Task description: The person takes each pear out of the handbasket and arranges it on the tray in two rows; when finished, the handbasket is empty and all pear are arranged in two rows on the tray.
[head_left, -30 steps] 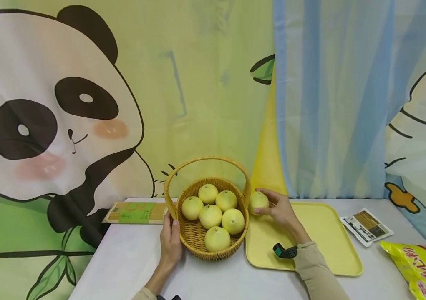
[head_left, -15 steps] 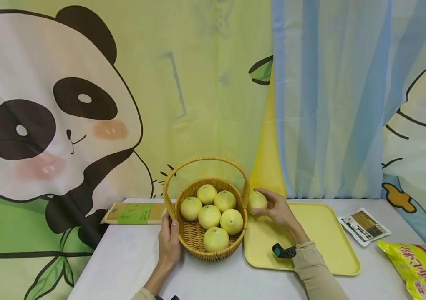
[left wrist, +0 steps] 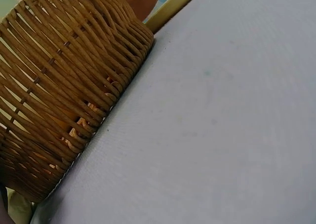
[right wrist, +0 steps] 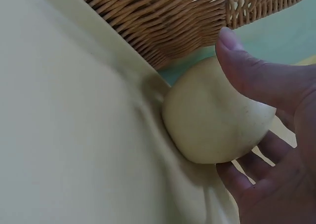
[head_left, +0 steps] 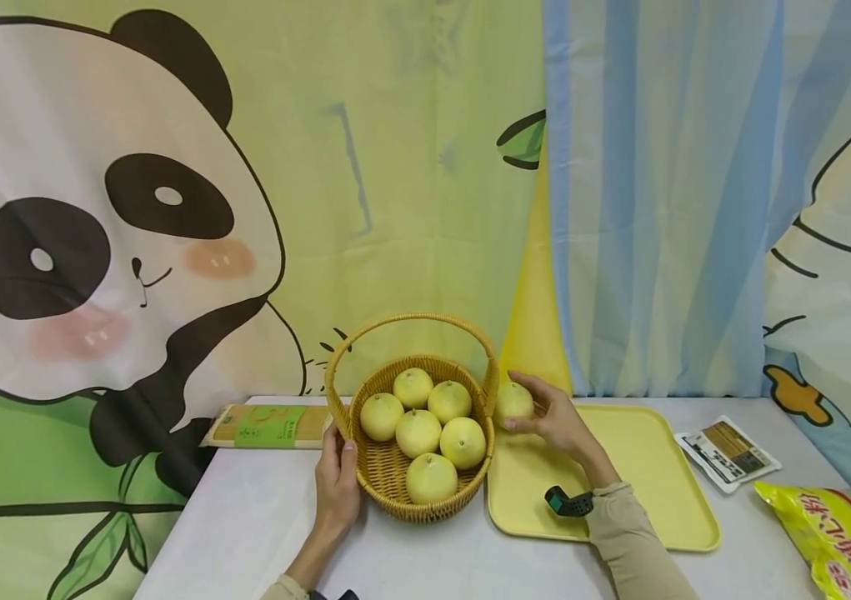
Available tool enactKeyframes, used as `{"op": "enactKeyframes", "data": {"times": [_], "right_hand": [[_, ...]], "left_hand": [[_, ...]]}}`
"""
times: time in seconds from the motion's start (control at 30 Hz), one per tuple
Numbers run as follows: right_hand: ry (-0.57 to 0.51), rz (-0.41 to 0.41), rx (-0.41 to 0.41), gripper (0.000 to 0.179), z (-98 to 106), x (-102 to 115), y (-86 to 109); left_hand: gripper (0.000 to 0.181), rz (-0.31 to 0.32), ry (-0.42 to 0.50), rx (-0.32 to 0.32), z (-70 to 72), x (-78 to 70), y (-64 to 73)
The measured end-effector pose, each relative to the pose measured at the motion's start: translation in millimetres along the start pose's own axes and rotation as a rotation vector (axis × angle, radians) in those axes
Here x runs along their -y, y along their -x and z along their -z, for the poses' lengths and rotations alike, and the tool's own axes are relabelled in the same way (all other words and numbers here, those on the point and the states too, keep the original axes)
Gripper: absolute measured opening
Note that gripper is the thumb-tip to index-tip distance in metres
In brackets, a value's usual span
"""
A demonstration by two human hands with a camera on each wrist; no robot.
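Observation:
A wicker basket (head_left: 387, 475) with a tall hoop handle holds several round, pale yellow-green melons (head_left: 419, 433). My left hand (head_left: 338, 492) grips the basket's left side, thumb in front near the handle's base and the other fingers partly hidden behind it. Woven canes of the basket (left wrist: 74, 71) fill the upper left of the left wrist view. My right hand (head_left: 556, 417) holds another melon (head_left: 514, 402) over the yellow tray's (head_left: 665, 492) far left corner, right beside the basket. In the right wrist view, thumb and fingers curve around this melon (right wrist: 212, 115), low at the tray's edge.
Behind the basket's left side lies a flat pack of dried noodles (head_left: 267, 427). To the tray's right are a small white packet (head_left: 728, 454) and a yellow bag of macaroni (head_left: 838, 533). A printed curtain (head_left: 425, 208) hangs along the table's back edge.
Both hands, the basket and the held melon stay practically in place. The whole head view has shifted slightly.

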State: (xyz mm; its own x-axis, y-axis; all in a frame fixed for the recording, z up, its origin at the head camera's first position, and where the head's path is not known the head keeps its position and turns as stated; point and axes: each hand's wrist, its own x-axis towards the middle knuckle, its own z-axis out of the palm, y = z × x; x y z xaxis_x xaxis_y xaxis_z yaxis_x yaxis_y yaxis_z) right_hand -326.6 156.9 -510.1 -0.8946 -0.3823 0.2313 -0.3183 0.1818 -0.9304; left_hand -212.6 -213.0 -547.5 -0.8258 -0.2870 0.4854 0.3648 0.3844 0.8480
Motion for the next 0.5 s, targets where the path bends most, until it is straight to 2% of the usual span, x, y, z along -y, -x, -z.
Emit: {"op": "enactKeyframes", "data": {"times": [0.27,0.5], "right_hand": [[0.040,0.048,-0.041,0.088,13.4,24.3,3.4],[0.025,0.181,-0.129,0.071,16.4,65.9,5.4]], "left_hand": [[0.050,0.008,0.015,0.021,0.8,-1.7,-0.3],[0.049,0.005,0.032,0.018,0.9,-1.2,-0.1]]}}
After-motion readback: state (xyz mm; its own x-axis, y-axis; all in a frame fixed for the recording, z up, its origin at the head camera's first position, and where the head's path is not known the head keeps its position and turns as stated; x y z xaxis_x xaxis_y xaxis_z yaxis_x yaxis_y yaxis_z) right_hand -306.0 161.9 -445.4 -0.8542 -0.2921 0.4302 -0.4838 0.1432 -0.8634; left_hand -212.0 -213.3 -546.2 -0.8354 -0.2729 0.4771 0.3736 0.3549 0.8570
